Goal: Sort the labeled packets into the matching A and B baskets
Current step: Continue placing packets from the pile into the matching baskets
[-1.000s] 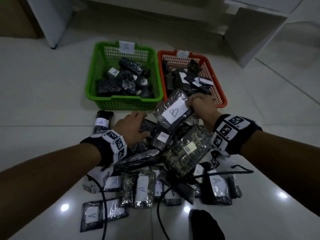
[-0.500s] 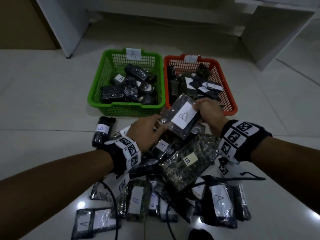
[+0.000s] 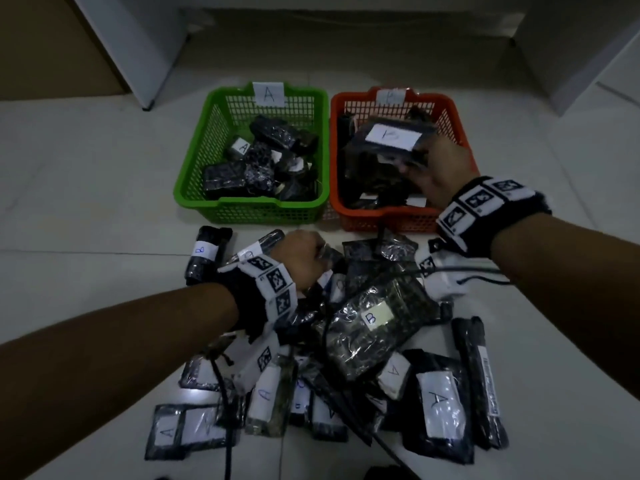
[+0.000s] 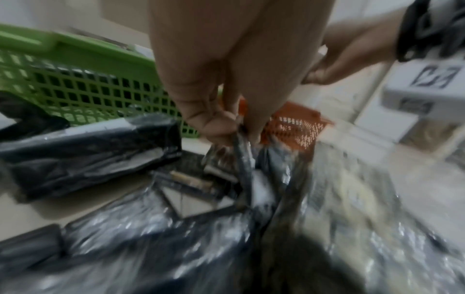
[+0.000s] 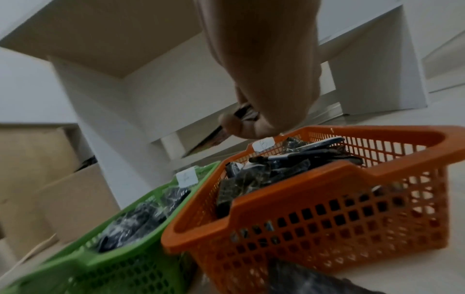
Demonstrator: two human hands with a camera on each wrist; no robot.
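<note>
Head view: the right hand (image 3: 438, 174) pinches a B-labeled packet (image 3: 389, 142) over the orange B basket (image 3: 388, 220), beside the green A basket (image 3: 249, 213). Likely step: dropping it in. The left hand (image 3: 301, 259) pinches another packet (image 4: 242, 159) in the floor pile (image 3: 374, 323), its label hidden.

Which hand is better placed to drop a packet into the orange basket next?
Right. The right hand already holds a B-labeled packet above the orange basket, while the left hand is down in the floor pile, pinching another packet.
</note>
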